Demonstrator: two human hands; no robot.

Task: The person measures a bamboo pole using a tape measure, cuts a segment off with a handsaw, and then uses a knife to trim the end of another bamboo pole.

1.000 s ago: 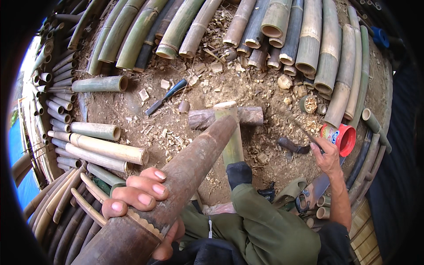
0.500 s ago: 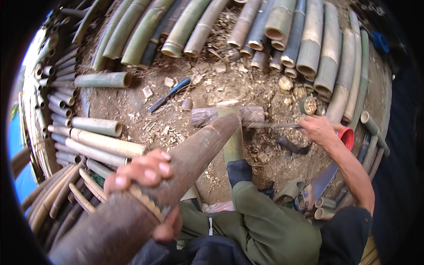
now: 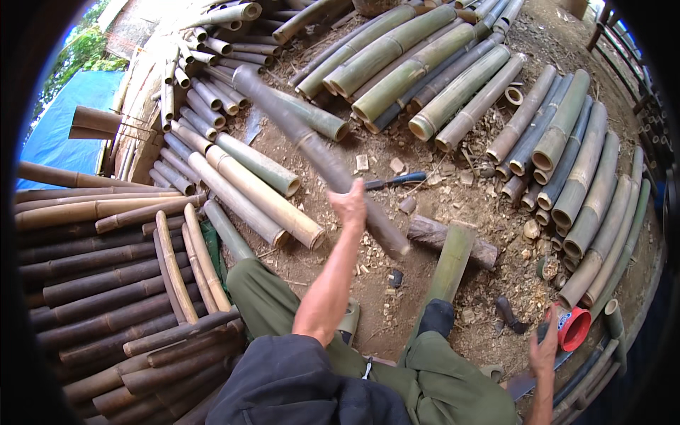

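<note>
My left hand (image 3: 348, 207) is wrapped round a long dark brown bamboo pole (image 3: 312, 152), slanting across the middle from upper left to lower right. The pole is slightly blurred. Its lower end hangs near a short brown log (image 3: 483, 249). A thick green bamboo piece (image 3: 453, 262) rests on that log, with my dark-socked foot against it. Far to the right, my right hand (image 3: 544, 348) is closed on a small dark object, mostly hidden by the fingers, beside a red container (image 3: 576, 330).
Bamboo poles (image 3: 404, 53) lie in rows at the back and right. Dark bamboo lengths (image 3: 92, 273) are stacked at left. A chisel with a blue handle (image 3: 409, 178) and a dark curved tool (image 3: 508, 315) lie among wood chips. A blue tarp (image 3: 67, 117) shows at upper left.
The bamboo pole has swung from the lower left to point up and left. My right hand has moved down from the log's end to beside the red container. The view has turned left.
</note>
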